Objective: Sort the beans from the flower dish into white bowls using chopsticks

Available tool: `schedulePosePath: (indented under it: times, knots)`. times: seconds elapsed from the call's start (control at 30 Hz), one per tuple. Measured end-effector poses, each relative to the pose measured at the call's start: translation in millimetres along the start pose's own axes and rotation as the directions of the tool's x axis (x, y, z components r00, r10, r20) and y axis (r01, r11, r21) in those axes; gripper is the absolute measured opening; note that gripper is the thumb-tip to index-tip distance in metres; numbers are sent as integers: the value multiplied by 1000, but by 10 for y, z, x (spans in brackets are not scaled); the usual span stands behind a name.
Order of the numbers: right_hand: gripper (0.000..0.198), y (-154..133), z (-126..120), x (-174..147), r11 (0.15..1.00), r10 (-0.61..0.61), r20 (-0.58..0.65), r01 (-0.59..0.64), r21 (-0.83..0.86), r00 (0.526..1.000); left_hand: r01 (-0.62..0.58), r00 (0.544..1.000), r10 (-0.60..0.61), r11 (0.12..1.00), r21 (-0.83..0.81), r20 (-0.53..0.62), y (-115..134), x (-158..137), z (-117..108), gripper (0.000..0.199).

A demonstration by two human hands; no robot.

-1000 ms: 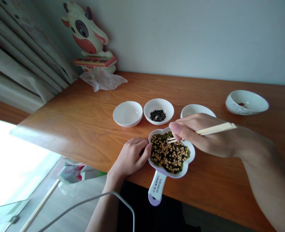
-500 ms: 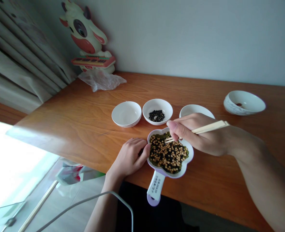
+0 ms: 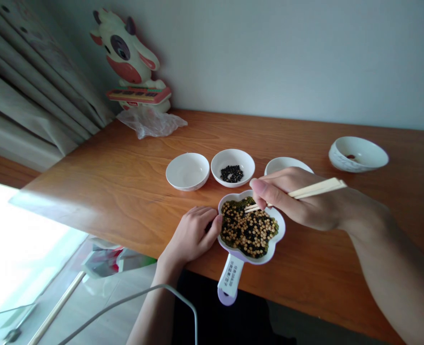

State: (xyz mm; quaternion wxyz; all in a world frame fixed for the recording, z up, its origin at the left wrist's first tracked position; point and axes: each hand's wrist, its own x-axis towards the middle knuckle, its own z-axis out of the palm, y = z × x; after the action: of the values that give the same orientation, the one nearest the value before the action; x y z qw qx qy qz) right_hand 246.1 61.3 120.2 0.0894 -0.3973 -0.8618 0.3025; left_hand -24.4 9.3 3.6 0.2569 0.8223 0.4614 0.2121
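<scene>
A flower-shaped dish [image 3: 278, 235] with a labelled handle holds mixed beans [image 3: 249, 227]: pale tan, black and green ones. In my right hand [image 3: 294, 196] is a pair of wooden chopsticks [image 3: 321, 187], closed around the shafts, tips down among the beans. Whether the tips pinch a bean cannot be made out. My left hand [image 3: 199, 232] rests on the table with curled fingers, its thumb on the dish's left rim. Behind the dish stands a white bowl [image 3: 247, 165] with black beans [image 3: 232, 174] in it. A bare white bowl [image 3: 188, 171] is to its left.
Partly behind my right hand is another white bowl [image 3: 287, 163]. A patterned bowl [image 3: 357, 160] with a few brown bits stands at the far right. A cow-shaped toy keyboard [image 3: 140, 93] and a plastic bag [image 3: 152, 123] occupy the back left. A grey cable [image 3: 132, 296] crosses the foreground.
The view has shifted slightly. My right hand and the chopsticks stay almost where they were, tips still among the beans; my left hand stays at the rim.
</scene>
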Motion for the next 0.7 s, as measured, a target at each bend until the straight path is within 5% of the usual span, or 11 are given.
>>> schedulePosePath:
  times: [0.7]
  knots:
    - [55,24,15,45,996,-83,-29,83,-18,996,3,1000,-3,1000,12,-3,3,0,-5,37]
